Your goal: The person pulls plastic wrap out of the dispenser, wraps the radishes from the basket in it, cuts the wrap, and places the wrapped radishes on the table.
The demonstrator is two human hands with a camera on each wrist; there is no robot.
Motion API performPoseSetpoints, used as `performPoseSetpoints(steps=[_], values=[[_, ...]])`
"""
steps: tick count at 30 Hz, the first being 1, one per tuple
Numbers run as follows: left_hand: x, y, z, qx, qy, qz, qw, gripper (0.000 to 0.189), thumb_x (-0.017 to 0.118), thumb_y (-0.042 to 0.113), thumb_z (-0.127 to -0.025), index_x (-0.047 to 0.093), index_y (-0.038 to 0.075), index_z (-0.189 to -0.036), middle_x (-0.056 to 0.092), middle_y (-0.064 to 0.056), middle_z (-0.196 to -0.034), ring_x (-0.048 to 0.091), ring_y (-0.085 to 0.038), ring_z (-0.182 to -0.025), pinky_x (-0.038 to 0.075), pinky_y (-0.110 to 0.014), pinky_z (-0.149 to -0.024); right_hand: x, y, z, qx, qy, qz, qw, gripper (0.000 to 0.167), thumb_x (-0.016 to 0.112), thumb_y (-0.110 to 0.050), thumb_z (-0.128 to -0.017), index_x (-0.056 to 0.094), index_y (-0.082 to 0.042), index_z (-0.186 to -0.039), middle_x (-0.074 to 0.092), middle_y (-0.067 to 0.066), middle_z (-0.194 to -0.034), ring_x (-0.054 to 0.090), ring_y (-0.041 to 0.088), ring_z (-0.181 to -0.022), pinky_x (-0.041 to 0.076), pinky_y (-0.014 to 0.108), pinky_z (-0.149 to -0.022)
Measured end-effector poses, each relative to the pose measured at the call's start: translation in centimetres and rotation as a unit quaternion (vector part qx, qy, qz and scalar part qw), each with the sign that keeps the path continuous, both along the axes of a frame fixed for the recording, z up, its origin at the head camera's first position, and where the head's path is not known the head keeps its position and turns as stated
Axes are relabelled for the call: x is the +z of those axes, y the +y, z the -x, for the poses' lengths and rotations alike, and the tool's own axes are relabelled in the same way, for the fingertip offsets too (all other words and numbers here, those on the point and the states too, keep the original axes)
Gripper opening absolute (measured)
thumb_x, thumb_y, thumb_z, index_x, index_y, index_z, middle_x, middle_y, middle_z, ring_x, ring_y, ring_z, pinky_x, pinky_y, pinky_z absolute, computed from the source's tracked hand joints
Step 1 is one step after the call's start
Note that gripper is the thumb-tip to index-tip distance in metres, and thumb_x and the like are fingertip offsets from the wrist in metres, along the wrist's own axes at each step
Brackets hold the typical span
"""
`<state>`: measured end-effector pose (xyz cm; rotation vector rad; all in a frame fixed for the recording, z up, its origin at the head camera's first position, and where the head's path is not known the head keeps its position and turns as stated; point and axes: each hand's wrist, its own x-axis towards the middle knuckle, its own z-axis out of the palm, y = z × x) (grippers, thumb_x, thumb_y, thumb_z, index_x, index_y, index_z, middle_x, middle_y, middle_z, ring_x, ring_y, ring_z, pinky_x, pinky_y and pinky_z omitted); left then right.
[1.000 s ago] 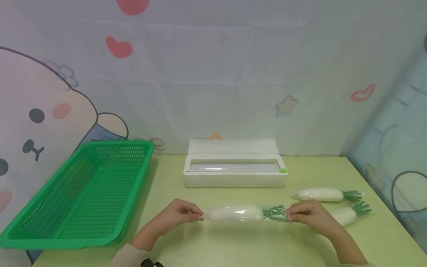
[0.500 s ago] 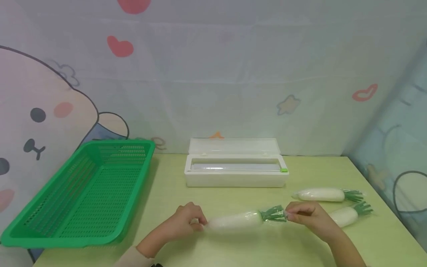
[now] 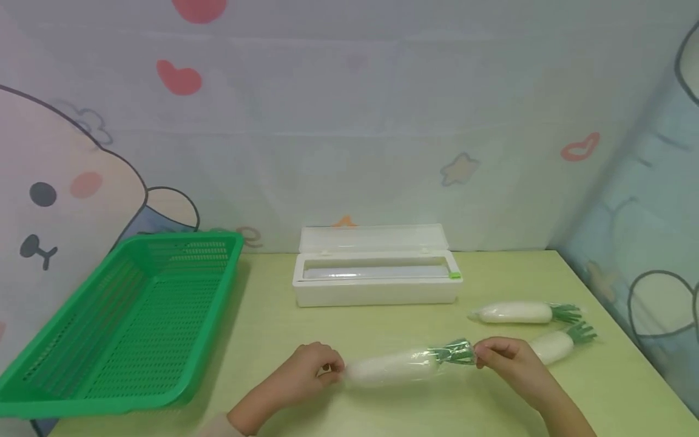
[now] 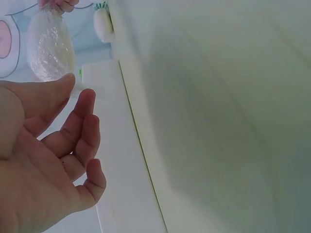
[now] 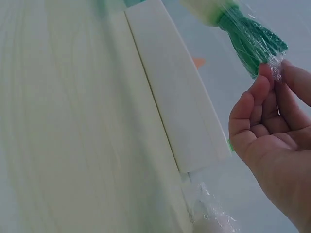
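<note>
A white radish [image 3: 393, 369] with green leaves, wrapped in clear cling film, is stretched level between both hands over the table's front part. My left hand [image 3: 312, 373] pinches the twisted film at the root tip; in the left wrist view thumb and forefinger meet at the film's tail. At the leafy end my right hand [image 3: 510, 367] pinches the gathered film just past the green leaves [image 5: 255, 43], as the right wrist view shows up close. The radish slants slightly, its leafy end farther from me.
Two more wrapped radishes lie at the right: one behind [image 3: 516, 312], the other [image 3: 553, 347] partly behind my right hand. A white cling film dispenser [image 3: 377, 294], lid raised, stands at the back. The green basket [image 3: 215, 331] stands at the left on the table [image 3: 262, 303].
My left hand has turned and come slightly nearer me, so the radish's root end sits lower than before. My right hand keeps its pinch at the leafy end. The head view has shifted a little.
</note>
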<state>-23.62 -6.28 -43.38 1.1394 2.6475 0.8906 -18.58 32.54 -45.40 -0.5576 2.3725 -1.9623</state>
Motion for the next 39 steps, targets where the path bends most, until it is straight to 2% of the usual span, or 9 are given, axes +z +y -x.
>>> performPoseSetpoints(steps=[5,10,13,16,21,28,33,36,39], values=[[-0.7,1.0,0.1,0.009,-0.068,-0.055,0.9961,0.008,0.066,0.007,-0.089,0.07,0.011,-0.085,0.069,0.006,-0.086,0.059,-0.004,-0.082,0.05,-0.027,-0.076,-0.1,0.4,-1.1,-0.09,-0.063,-0.029,0.9935,0.017,0.055,-0.008,-0.097,0.069,-0.002,-0.104,0.066,-0.009,-0.083,0.062,0.008,-0.081,0.051,0.022,-0.077],[-1.1,2.9,-0.2,0.02,-0.127,-0.093,0.9873,0.008,0.066,0.003,-0.081,0.07,0.01,-0.08,0.07,0.004,-0.088,0.057,-0.001,-0.081,0.047,-0.026,-0.076,-0.1,1.6,-1.9,-0.155,-0.125,-0.041,0.9791,0.027,0.058,-0.013,-0.096,0.064,0.005,-0.116,0.068,-0.007,-0.087,0.062,0.01,-0.082,0.052,0.024,-0.077],[-1.2,4.5,-0.4,0.01,-0.158,-0.099,0.9823,0.01,0.066,0.0,-0.077,0.07,0.009,-0.077,0.07,0.003,-0.085,0.053,-0.001,-0.072,0.046,-0.022,-0.069,-0.2,2.7,-2.3,-0.19,-0.152,-0.084,0.9662,0.035,0.059,-0.019,-0.096,0.062,0.006,-0.12,0.069,-0.005,-0.09,0.063,0.009,-0.083,0.053,0.026,-0.077],[-1.6,6.2,-0.4,-0.013,-0.164,-0.094,0.9819,0.012,0.067,-0.003,-0.075,0.067,0.009,-0.077,0.068,0.005,-0.081,0.051,0.0,-0.069,0.046,-0.019,-0.065,-0.5,3.9,-2.8,-0.2,-0.171,-0.135,0.9552,0.039,0.057,-0.021,-0.098,0.06,0.009,-0.123,0.069,-0.001,-0.096,0.062,0.006,-0.084,0.053,0.026,-0.078],[-2.1,8.7,-0.4,-0.052,-0.133,-0.069,0.9873,0.018,0.067,-0.005,-0.075,0.063,0.011,-0.081,0.065,0.009,-0.078,0.057,0.001,-0.074,0.048,-0.015,-0.069,-1.2,5.9,-3.5,-0.209,-0.207,-0.156,0.9429,0.041,0.055,-0.019,-0.099,0.056,0.012,-0.125,0.069,0.001,-0.103,0.062,0.002,-0.085,0.052,0.023,-0.077],[-1.8,9.9,-0.8,-0.073,-0.059,-0.008,0.9955,0.017,0.068,-0.005,-0.075,0.064,0.011,-0.079,0.066,0.008,-0.078,0.06,-0.002,-0.074,0.046,-0.011,-0.068,-2.1,7.1,-3.8,-0.185,-0.239,-0.151,0.9411,0.041,0.056,-0.018,-0.096,0.056,0.015,-0.121,0.069,0.001,-0.1,0.063,0.006,-0.083,0.052,0.025,-0.076],[-1.6,9.8,-0.9,-0.065,-0.035,0.019,0.9971,0.014,0.07,-0.001,-0.078,0.065,0.012,-0.078,0.066,0.008,-0.076,0.055,0.002,-0.069,0.045,-0.012,-0.065,-2.4,6.8,-3.6,-0.174,-0.21,-0.184,0.9443,0.039,0.057,-0.016,-0.096,0.058,0.016,-0.118,0.07,0.009,-0.1,0.062,0.004,-0.08,0.053,0.025,-0.072],[-1.6,9.8,-1.0,-0.051,-0.019,0.03,0.9981,0.015,0.07,-0.002,-0.075,0.065,0.012,-0.077,0.066,0.007,-0.075,0.057,-0.001,-0.069,0.044,-0.013,-0.064,-2.5,6.4,-3.4,-0.17,-0.179,-0.212,0.9456,0.036,0.058,-0.013,-0.094,0.06,0.016,-0.115,0.07,0.012,-0.098,0.062,0.003,-0.077,0.052,0.024,-0.07],[-1.8,9.7,-1.1,-0.041,-0.02,0.036,0.9983,0.017,0.067,-0.004,-0.072,0.065,0.012,-0.077,0.066,0.007,-0.075,0.06,-0.005,-0.071,0.044,-0.013,-0.064,-2.6,6.0,-3.3,-0.174,-0.171,-0.239,0.9398,0.033,0.059,-0.012,-0.093,0.062,0.014,-0.112,0.071,0.012,-0.096,0.062,0.005,-0.076,0.051,0.023,-0.069]])
